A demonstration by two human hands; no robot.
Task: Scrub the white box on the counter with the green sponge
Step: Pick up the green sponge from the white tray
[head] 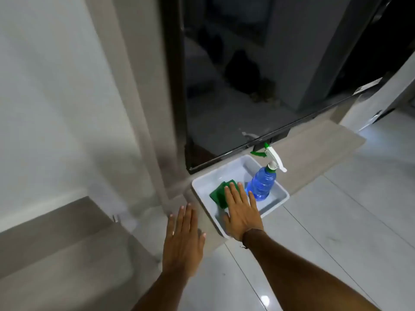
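Note:
A white box [203,180], shallow and open-topped, sits on a low grey ledge below a dark glass pane. Inside it lies a green sponge [219,194] toward the left. My right hand [241,212] hovers flat over the box, fingers spread, its fingertips overlapping the sponge's right edge; whether it touches the sponge I cannot tell. My left hand [183,241] is spread flat, palm down, left of the box over the ledge, holding nothing.
A blue spray bottle [261,182] with a white and green trigger leans in the box's right half. The dark glass pane [235,86] rises right behind the box. White tiled floor [336,221] lies to the right, a grey step [56,243] to the left.

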